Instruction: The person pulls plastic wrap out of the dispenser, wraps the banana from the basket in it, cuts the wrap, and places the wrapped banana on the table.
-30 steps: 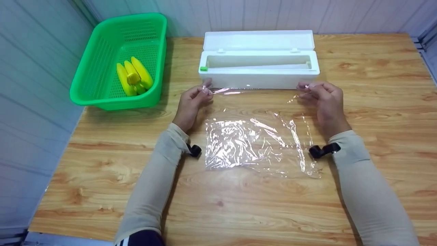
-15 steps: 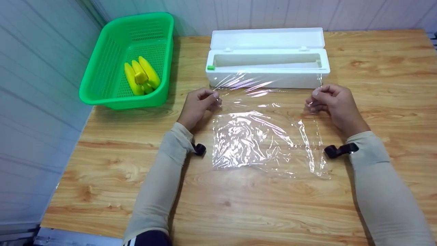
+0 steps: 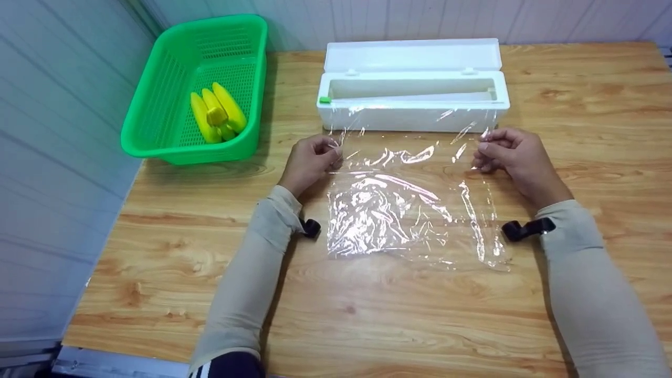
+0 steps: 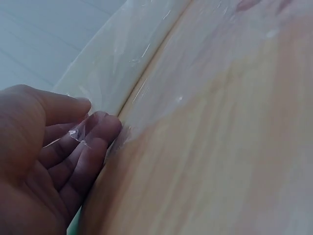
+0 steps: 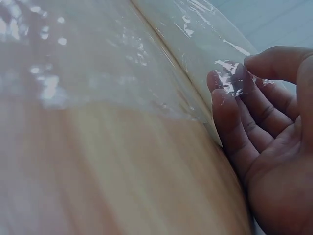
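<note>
My left hand (image 3: 311, 161) pinches one corner of a clear sheet of cling film (image 3: 404, 156) between thumb and fingers. The opposite corner is pinched by my right hand (image 3: 517, 156). Stretched between them, the film runs back to the front edge of a long white cling film dispenser (image 3: 412, 56), whose lid stands open. In the left wrist view, a crumpled bit of film (image 4: 78, 133) shows at the fingertips; the right wrist view shows film (image 5: 230, 81) spread over the fingertips too. A wrinkled piece of cling film (image 3: 367, 226) lies flat on the table just in front of the hands.
A green plastic basket (image 3: 252, 142) stands at the back left of the wooden table (image 3: 346, 325), with yellow bananas (image 3: 218, 113) inside. A small green slider (image 3: 325, 100) sits at the dispenser's left end. A pale panelled wall (image 3: 420, 21) rises behind.
Both hands have drawn the film edge away from the dispenser, toward the person, so more film now spans the gap. The flat piece on the table keeps its place. The head view has shifted slightly.
</note>
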{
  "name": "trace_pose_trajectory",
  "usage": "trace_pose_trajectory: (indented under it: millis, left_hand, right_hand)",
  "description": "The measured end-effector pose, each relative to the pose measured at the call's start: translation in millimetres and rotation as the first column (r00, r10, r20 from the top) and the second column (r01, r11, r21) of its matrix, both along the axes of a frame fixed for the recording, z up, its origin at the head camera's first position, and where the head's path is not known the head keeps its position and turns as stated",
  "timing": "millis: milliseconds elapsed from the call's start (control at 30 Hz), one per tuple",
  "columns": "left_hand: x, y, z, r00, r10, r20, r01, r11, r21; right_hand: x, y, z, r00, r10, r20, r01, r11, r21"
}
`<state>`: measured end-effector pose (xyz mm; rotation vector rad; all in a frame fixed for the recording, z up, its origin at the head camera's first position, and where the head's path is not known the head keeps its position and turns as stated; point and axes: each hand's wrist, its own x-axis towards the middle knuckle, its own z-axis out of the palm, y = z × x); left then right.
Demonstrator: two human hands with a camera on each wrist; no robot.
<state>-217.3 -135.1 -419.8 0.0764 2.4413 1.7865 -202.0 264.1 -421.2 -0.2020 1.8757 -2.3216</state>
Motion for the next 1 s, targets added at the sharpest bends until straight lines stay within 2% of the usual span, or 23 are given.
trace_pose_trajectory:
  millis: [100,200,300,333,400,433,467,567,667,767,833,900,1000]
  left_hand:
    - [0.7,0.9,3.6,1.000,0.000,-0.019,0.000,1.000,-0.004]
    - [2.0,1.2,5.9,0.999,0.001,-0.050,0.001,0.999,0.042]
    - [3.6,0.4,5.6,0.995,0.009,-0.103,-0.004,0.999,0.045]
    - [4.4,-0.3,5.0,0.993,0.016,-0.117,-0.012,0.999,0.032]
    - [6.6,-2.0,3.7,0.990,0.038,-0.138,-0.038,0.999,0.000]
    - [8.2,-2.9,3.3,0.988,0.055,-0.146,-0.059,0.998,-0.020]
    - [10.1,-3.9,3.2,0.985,0.069,-0.159,-0.078,0.996,-0.052]
    - [16.9,-5.6,3.9,0.982,0.049,-0.181,-0.078,0.985,-0.152]
    - [24.5,-5.6,5.7,0.986,-0.052,-0.155,0.006,0.959,-0.284]
    - [29.9,-5.3,7.2,0.980,-0.171,-0.098,0.120,0.911,-0.394]
    - [31.7,-5.8,8.5,0.972,-0.227,-0.066,0.174,0.873,-0.456]
    - [32.6,-6.7,10.0,0.963,-0.266,-0.038,0.209,0.831,-0.516]
    - [34.2,-8.3,12.6,0.949,-0.316,0.000,0.256,0.770,-0.585]
  right_hand:
    - [1.1,0.4,4.8,1.000,-0.014,-0.011,0.014,1.000,0.018]
    - [2.6,0.3,7.7,0.999,-0.040,-0.023,0.040,0.999,0.009]
    - [7.2,0.7,8.1,0.997,-0.074,-0.036,0.075,0.997,0.019]
    - [9.1,0.9,8.0,0.996,-0.083,-0.044,0.086,0.995,0.055]
    - [13.9,1.8,7.8,0.993,-0.083,-0.079,0.098,0.975,0.200]
    - [16.3,2.2,7.8,0.993,-0.072,-0.096,0.097,0.952,0.291]
    - [18.7,2.6,7.8,0.993,-0.050,-0.108,0.089,0.917,0.388]
    - [25.9,4.2,8.3,0.992,0.045,-0.120,0.039,0.788,0.615]
    - [32.0,5.2,9.4,0.988,0.117,-0.104,-0.007,0.696,0.718]
    - [35.9,5.5,10.8,0.980,0.165,-0.112,-0.015,0.624,0.782]
    - [37.7,5.3,10.8,0.975,0.190,-0.113,-0.020,0.584,0.811]
    - [39.1,4.2,9.9,0.970,0.217,-0.108,-0.033,0.559,0.829]
    - [41.3,2.6,7.4,0.964,0.248,-0.101,-0.053,0.548,0.835]
